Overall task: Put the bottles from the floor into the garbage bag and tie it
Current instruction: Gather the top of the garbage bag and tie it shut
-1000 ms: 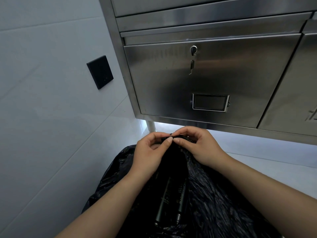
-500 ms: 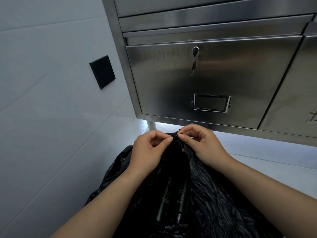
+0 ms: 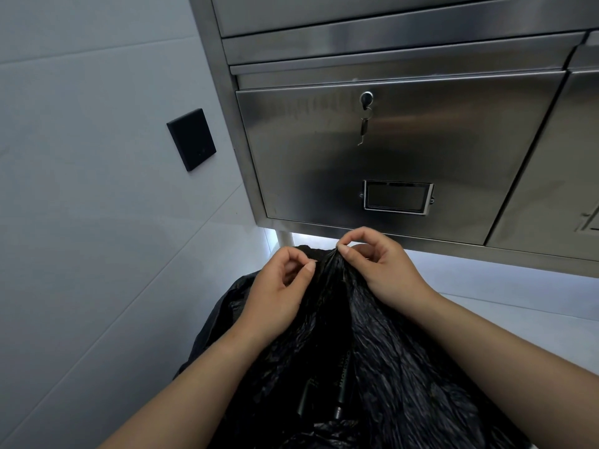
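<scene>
One brushed stainless-steel cabinet stands above one crinkled black plastic garbage bag, which sits on the floor. The right hand pinches the bag's gathered top between thumb and forefinger. The left hand curls thumb to fingers against the rim; whether plastic lies between them is unclear. Two dark slim bottles lie side by side inside the bag.

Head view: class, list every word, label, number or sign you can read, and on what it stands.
Print along the bottle inside the garbage bag: too blurred to read.
Label frame on the cabinet door: no text shows.
Mark on the right-hand door: cut off, unreadable.
</scene>
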`<control>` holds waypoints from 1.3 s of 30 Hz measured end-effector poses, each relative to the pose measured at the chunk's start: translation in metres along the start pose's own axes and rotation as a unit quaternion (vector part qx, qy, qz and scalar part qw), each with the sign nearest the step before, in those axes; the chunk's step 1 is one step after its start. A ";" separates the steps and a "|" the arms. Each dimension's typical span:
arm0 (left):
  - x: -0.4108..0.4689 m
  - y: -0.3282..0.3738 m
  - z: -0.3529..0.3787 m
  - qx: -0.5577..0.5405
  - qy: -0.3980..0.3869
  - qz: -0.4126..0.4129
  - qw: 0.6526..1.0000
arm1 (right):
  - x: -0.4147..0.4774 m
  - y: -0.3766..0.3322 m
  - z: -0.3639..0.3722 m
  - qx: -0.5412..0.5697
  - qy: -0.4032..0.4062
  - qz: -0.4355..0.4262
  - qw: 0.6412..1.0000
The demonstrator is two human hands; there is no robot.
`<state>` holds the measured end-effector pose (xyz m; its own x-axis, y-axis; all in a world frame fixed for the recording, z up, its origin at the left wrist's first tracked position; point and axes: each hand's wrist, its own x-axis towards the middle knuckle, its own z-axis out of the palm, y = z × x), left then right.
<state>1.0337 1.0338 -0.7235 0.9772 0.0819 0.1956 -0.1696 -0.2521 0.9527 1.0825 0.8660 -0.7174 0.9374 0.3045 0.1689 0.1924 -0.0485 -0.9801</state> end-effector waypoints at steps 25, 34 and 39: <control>0.009 0.001 0.003 0.081 0.105 0.028 0.991 | -0.009 0.008 0.007 -0.116 -0.068 -0.008 0.991; 0.013 0.003 -0.005 0.067 0.098 0.032 0.992 | -0.009 0.001 -0.005 -0.126 -0.133 0.004 0.983; 0.018 0.005 -0.001 0.040 0.087 0.053 0.994 | 0.002 -0.016 -0.033 -0.110 -0.195 -0.011 0.974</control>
<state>1.0505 1.0351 -0.7149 0.9166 0.2145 0.3374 -0.2529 -0.3425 0.9048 1.0909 0.8360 -0.6975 0.7587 0.6445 0.0944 0.3084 -0.2278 -0.9236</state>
